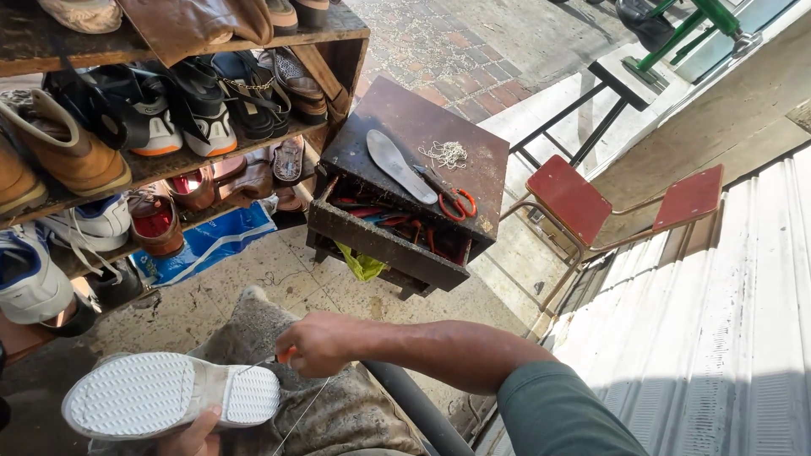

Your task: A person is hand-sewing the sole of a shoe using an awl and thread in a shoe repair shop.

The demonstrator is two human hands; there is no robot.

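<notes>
A shoe (165,393) lies sole-up on my lap, its white ribbed sole facing the camera. My left hand (193,435) grips it from below at the bottom edge of the view. My right hand (319,342) is closed on a small orange-handled tool at the shoe's heel end. A thin thread (302,412) runs down from that hand toward my lap.
A wooden shoe rack (253,143) full of shoes and sandals stands at the left. A dark wooden toolbox (405,181) ahead carries a grey insole (399,165), red-handled scissors (452,198) and a tangle of thread (446,154). A red chair (591,203) is to the right.
</notes>
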